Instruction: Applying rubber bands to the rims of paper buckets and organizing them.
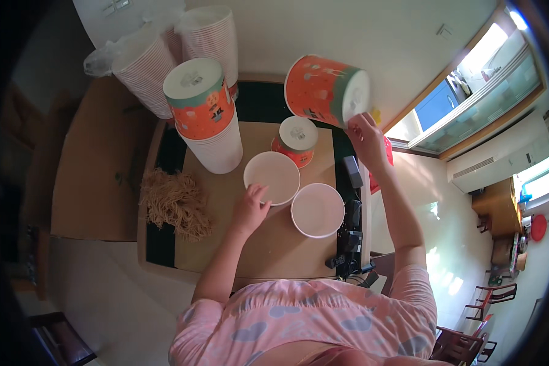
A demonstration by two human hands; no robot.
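Note:
Two white paper buckets stand mouth up on the cardboard-covered table, one in the middle and one to its right. My left hand pinches the near left rim of the middle bucket, fingers inside its wall. At the far right, an orange and green paper bucket is tilted on its side, its white base facing right. My right hand holds it by the edge of that base; some fingertips are hidden. A smaller orange bucket stands upside down behind the middle one.
On the left stands a tall stack of upturned buckets, orange on top. Behind it are more plastic-wrapped white stacks. A bundle of tan shredded paper or string lies at the left. Black adapters and cables line the right edge; a cardboard box stands left.

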